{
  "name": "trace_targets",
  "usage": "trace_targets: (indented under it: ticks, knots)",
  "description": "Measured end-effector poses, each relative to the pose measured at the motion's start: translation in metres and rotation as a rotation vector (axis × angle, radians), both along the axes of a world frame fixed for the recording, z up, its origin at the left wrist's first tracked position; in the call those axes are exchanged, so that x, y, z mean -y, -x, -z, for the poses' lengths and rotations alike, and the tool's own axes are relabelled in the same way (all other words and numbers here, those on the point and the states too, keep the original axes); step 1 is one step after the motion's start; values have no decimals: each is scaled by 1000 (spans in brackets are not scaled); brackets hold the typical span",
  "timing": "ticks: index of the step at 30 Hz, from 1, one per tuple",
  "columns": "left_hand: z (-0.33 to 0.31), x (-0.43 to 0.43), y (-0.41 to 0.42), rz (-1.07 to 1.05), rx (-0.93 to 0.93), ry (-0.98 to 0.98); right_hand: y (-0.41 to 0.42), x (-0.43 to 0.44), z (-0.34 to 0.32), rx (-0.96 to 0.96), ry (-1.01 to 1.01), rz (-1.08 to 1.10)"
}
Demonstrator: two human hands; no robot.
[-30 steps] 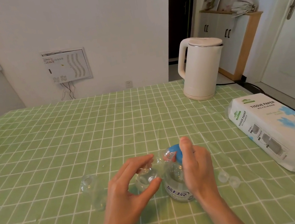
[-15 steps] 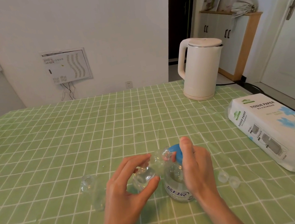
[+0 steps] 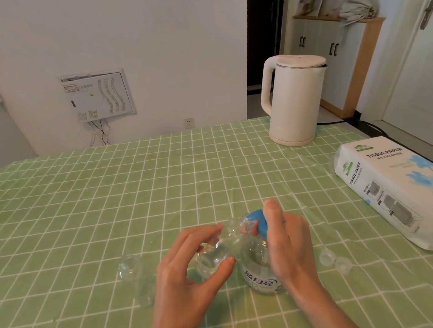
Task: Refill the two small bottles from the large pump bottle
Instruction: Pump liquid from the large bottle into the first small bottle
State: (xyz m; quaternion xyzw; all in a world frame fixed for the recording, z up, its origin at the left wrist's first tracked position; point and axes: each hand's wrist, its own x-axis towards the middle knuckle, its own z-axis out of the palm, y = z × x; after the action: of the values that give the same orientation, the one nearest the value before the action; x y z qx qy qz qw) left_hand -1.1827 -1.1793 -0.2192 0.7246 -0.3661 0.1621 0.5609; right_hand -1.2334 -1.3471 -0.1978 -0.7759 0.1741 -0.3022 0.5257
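A clear large pump bottle [image 3: 261,274] with a blue pump head [image 3: 258,221] stands on the green checked tablecloth [image 3: 74,217]. My right hand [image 3: 286,241] rests on the pump head, fingers over its top. My left hand [image 3: 188,273] holds a small clear bottle [image 3: 218,247] tilted, its mouth up against the pump's spout. A second small clear bottle [image 3: 137,279] stands open on the cloth just left of my left hand. Two small clear caps [image 3: 335,260] lie to the right of the pump bottle.
A white electric kettle [image 3: 294,98] stands at the table's far right corner. A white pack of tissue paper [image 3: 404,188] lies along the right edge. Beyond the table are a white wall, cabinets and a door.
My left hand has tipped the small bottle a little further and shifted slightly left, keeping its mouth at the spout. My right hand stays on the pump head.
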Motion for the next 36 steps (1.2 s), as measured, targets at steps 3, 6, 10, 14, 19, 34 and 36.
trace_targets:
  ticks: [3, 6, 10, 14, 19, 34, 36]
  knots:
    - [0, 0, 0, -2, 3, 5, 0, 0, 0, 19, -3, 6]
    - [0, 0, 0, -5, 6, 5, 0, 0, 0, 34, 9, 16]
    - [-1, 0, -1, -1, 11, 3, -2, 2, 1, 40, -23, -2]
    - [-1, -1, -1, -2, 9, -4, -3, 5, 4, -4, -28, -2]
    - [-2, -1, -1, -11, 18, -4, -3, 2, 5, 4, -29, 17]
    - [-1, 0, -2, -8, 5, -1, -2, 4, 5, -31, -57, 16]
    - [-1, 0, -2, -4, 8, 6, -1, 4, 3, -45, -75, 5]
